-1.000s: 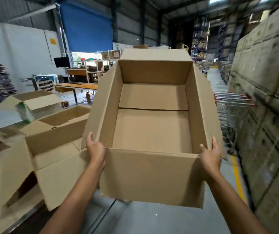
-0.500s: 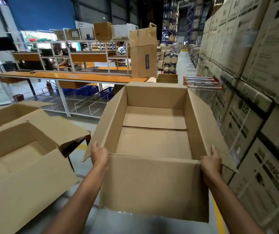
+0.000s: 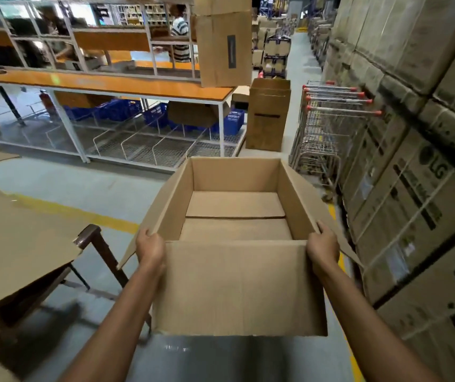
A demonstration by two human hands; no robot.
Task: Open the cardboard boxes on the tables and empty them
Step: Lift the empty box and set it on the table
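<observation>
I carry an open, empty cardboard box (image 3: 237,288) in the air in front of me, above the grey floor. Its flaps hang outward and its inside shows only the bare bottom panels. My left hand (image 3: 150,248) grips the box's near left corner, fingers curled over the edge. My right hand (image 3: 322,248) grips the near right corner the same way. Another open cardboard box (image 3: 14,244) lies on a dark table at my left, only partly in view.
A wall of stacked large cartons (image 3: 414,161) runs along the right. Nested shopping trolleys (image 3: 328,128) stand ahead on the right. An orange-topped workbench (image 3: 105,84) with blue crates underneath crosses ahead, with a tall carton (image 3: 267,117) at its end. A person (image 3: 179,34) stands behind the shelving.
The view has swung right and downward, away from the boxes on the table. The empty box has come lower in my hands, which keep their grip on its corners.
</observation>
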